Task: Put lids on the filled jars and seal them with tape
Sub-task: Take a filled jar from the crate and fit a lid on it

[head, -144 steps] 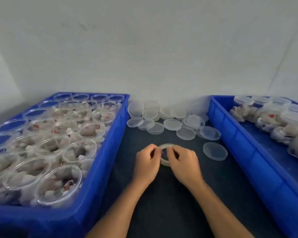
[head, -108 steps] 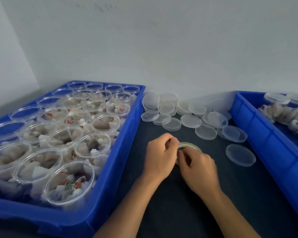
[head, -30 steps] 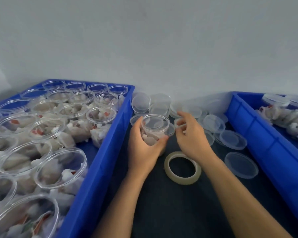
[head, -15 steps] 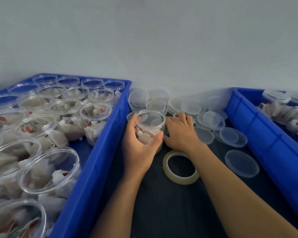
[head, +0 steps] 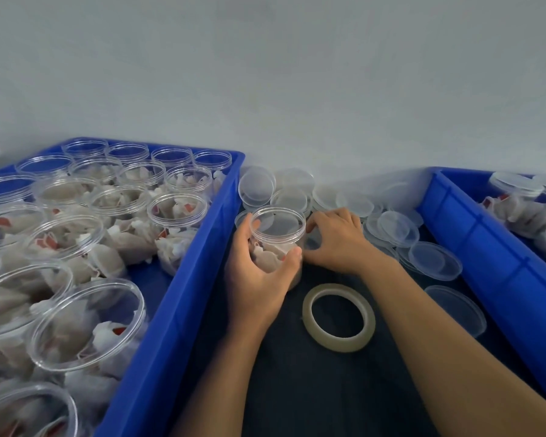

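Between the two blue crates, head view: left hand (head: pixel 255 272) wraps thumb and fingers round the open jar (head: pixel 278 239), which stands upright on the dark mat (head: pixel 312 389). Compared with 4.8 s ago, the tape roll (head: pixel 339 317) has left both hands and now lies flat on the mat, just near-side of the jar, touching neither hand. Right hand (head: pixel 338 241) has moved to the loose lids (head: pixel 401 230) behind the jar, palm down, fingers curled over them (whether a lid is actually pinched I cannot tell; fingertips are hidden). Jar: clear rigid plastic, cylindrical, threaded rim, holding white crumpled sachets with red tags. Lids: thin, translucent, shallow discs, overlapping in a heap against the wall. Tape: glossy pale ring, wide hollow centre. Left crate (head: pixel 183 279) holds rows of similar unlidded jars; right crate (head: pixel 486 247) holds lidded ones.
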